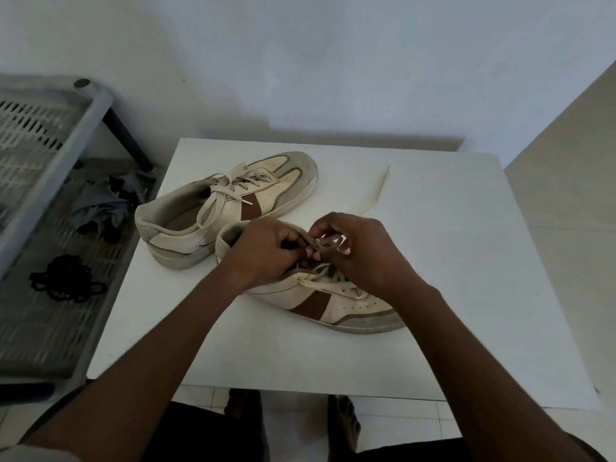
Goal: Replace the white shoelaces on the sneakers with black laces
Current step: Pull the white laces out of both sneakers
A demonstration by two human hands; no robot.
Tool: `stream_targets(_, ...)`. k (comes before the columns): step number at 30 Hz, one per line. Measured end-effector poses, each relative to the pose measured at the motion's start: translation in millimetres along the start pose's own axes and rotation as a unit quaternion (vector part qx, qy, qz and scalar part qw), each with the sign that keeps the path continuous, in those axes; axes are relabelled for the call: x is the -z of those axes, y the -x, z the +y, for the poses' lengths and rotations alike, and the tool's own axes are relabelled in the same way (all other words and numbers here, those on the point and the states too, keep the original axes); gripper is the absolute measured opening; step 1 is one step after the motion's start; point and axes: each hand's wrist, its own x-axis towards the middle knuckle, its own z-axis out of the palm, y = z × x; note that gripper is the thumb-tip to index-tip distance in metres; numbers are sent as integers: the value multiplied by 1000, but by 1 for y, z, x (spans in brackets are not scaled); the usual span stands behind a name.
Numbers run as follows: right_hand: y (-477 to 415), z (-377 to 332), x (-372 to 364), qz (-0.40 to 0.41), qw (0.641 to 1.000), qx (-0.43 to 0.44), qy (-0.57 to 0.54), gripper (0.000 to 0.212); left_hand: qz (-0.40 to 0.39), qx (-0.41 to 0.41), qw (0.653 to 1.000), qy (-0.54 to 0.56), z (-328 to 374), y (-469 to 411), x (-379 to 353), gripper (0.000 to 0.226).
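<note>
Head view: the near sneaker (333, 305) is seen lying on its sole about mid-table (466, 261), its long axis running from the heel at the centre to the toe, which points toward the right edge and slightly toward the near edge. Both hands are met over its upper eyelets. The left hand (263, 251) is curled, fingertips pinching one strand of the white lace (328, 245); the right hand (360, 251) is curled too, a loop of the same lace pinched between thumb and fingers. The knot is thus held directly between the two sets of fingertips, neither hand nearer than the other. Whether the knot is tight or already loosened cannot be told, as it is partly covered by fingers. Below the hands the lace is seen crossed through the lower eyelets toward the toe, so it is judged that it will have to be drawn out along that axis, row by row. The far sneaker (233, 201) is set just behind, heel toward the left edge, toe toward the far edge, laced in white. The black laces (65, 278) are bunched well apart, off the table on a slatted rack (40, 328) past the left edge, near a grey cloth (106, 201); the left hand is judged nearer to them.
</note>
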Motion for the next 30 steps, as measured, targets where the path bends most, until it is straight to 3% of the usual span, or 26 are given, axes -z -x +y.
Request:
stream_targets(4, -2, 2, 6, 35, 999, -16, -37, 13, 47, -99, 991, -72, 3, 1, -2, 13)
stream_targets(10, -4, 3, 4, 129, 972, -124, -153, 27, -14, -3, 1000, -19, -1, 1, 5, 14)
stream_targets(13, -6, 8, 6, 229, 936, -169, -206, 39, -34, 20, 999, 17, -2, 1, 3, 18)
stream_targets(15, -4, 12, 5, 281, 915, -203, -207, 34, -27, 28, 999, 28, -1, 0, 1, 17)
stream_targets(18, -4, 17, 8, 190, 962, -178, -84, 20, -8, 45, 998, 31, -1, -1, -1, 11)
stream_targets(21, -7, 17, 15, 56, 995, -77, 6, 40, -6, 34, 999, 16, -1, 0, -2, 12)
stream_targets(24, -6, 12, 6, 20, 999, -11, 39, 18, -13, 29, 999, 17, -3, -1, -2, 15)
stream_targets(27, -6, 12, -5, 109, 988, 26, 103, 9, -30, 30, 999, 20, -2, -2, -2, 18)
stream_targets(30, -11, 18, 3, 266, 957, -118, -16, 18, -44, 35, 998, 29, 0, 0, -2, 19)
